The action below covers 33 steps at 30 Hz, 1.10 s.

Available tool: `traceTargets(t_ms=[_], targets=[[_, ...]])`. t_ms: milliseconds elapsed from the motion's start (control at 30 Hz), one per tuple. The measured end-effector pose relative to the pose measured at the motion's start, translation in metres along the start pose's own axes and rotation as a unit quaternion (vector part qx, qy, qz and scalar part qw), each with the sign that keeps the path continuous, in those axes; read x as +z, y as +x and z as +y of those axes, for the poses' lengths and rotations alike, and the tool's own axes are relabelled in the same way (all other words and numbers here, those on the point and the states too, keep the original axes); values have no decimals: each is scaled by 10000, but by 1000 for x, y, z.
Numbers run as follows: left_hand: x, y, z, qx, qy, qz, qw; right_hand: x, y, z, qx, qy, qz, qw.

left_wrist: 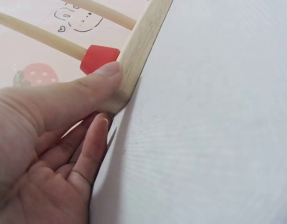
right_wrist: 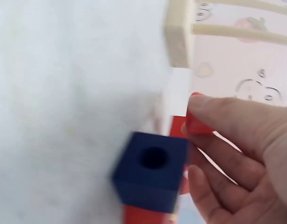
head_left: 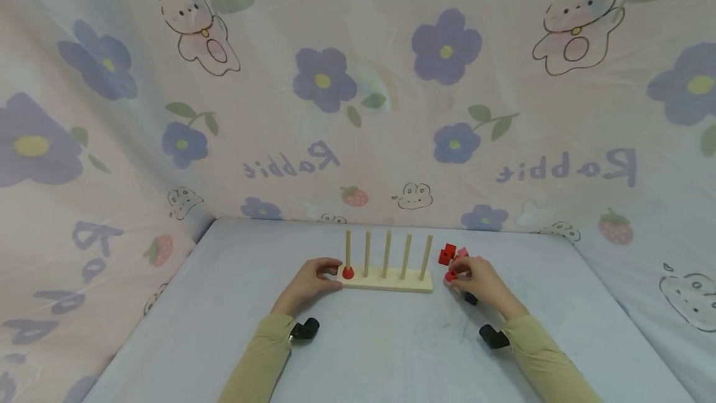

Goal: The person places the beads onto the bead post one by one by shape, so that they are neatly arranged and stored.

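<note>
- Pegboard (head_left: 386,287) stands on the table (head_left: 380,353), left hand (head_left: 309,280) at its left end.
- Bead (head_left: 348,274) sits on the leftmost peg (head_left: 348,250).
- Right hand (head_left: 482,280), holding another bead (head_left: 452,276), is right of the pegboard.
- Loose blocks (head_left: 446,255) lie behind its fingertips.

1. One wooden stand (head_left: 386,287), toward the far edge of the white surface (head_left: 380,353).
2. Five pegs (head_left: 387,254) on it.
3. One red bead (head_left: 348,273), on the peg nearest the stand's left edge.
4. One pinched red piece (head_left: 452,276).
5. One dark blue block (right_wrist: 153,170).
6. Several red and pink blocks (head_left: 447,254), exact number hidden.
7. Two hands: left hand (head_left: 306,282), right hand (head_left: 489,282).
8. Two black wrist devices (head_left: 304,329).
</note>
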<state>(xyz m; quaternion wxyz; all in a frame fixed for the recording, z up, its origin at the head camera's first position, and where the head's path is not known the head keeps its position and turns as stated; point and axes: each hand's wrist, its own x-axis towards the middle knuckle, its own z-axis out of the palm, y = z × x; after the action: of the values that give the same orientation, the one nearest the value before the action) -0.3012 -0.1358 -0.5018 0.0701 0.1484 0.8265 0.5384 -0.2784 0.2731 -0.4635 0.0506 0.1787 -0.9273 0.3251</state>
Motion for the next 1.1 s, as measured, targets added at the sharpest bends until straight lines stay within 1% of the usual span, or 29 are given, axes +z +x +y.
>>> traceTargets(t_ms=[100,167,200,333,400,433,467,533,667,767,833,900,1000,1100], targets=[[0,-2,0,-39,-31,-26,10000,-10,2,-6,-146,7,187,9997],[-1,-2,1,-43,-4,-27,10000,-19,5,-13,-152,49,345,9993],[-1,-2,2,-20,10,-29,10000,-23,7,-18,-123,68,418,9990],[-2,-2,3,-102,-1,17,9999,-42,16,-42,-84,200,741,9970],[-3,-1,3,-116,-47,27,9999,-49,21,-55,-159,322,961,9947],[-3,-1,4,-147,-71,35,9999,-52,23,-62,-215,390,1071,9932],[-3,-1,4,-108,-62,27,9999,-55,26,-69,-291,494,1171,9915],[-3,-1,4,-94,-55,5,9999,-58,29,-84,-526,662,1345,9873],[-1,-1,4,-100,-30,-48,9999,-60,33,-124,-1025,1196,1443,9769],[1,0,4,-136,-106,-71,9998,-60,36,-155,-1388,1452,1427,9692],[1,0,4,-92,-104,-76,9999,-57,40,-169,-1634,1590,1364,9641],[0,0,4,-59,-69,-73,9999,-48,48,-173,-1809,1713,1271,9601],[0,0,4,-37,-28,-65,10000,-29,61,-173,-1956,1881,1087,9563],[-1,-1,4,-60,-39,-60,10000,-8,71,-172,-2042,1860,927,9566]])
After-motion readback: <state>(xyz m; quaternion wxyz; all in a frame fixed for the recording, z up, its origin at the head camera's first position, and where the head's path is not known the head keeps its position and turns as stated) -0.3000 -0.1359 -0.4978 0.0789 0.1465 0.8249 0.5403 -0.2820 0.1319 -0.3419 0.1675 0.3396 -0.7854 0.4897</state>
